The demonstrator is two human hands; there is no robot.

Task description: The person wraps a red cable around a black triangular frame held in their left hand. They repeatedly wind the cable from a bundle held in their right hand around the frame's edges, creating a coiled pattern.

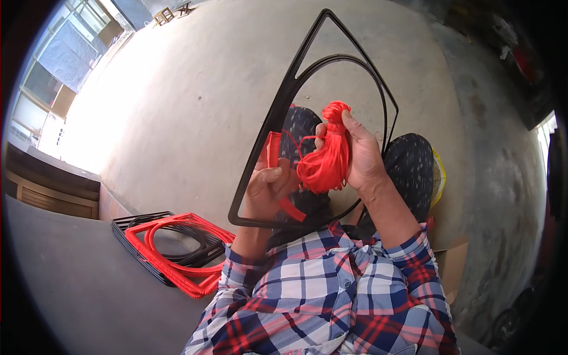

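Observation:
A black wire frame (280,105), with a pointed outer outline and a rounded inner ring, stands tilted over my lap. Red cord wrapping (274,149) covers part of its inner ring on the left side. My left hand (269,183) is closed round this wrapped stretch, thumb pressed against it; more red shows below the fingers. Inside the frame's outline, my right hand (362,151) grips a bundle of red cord (325,161), bound near its top, with loops hanging down. A thin red strand runs from the bundle toward the wrapping.
To my left lies a stack of similar frames, black ones (142,254) with a red-wrapped frame (171,269) on top. My knees (408,171) sit under the frame. A yellow item (438,177) and a cardboard box (452,266) are at my right. Small stools (164,16) stand far off.

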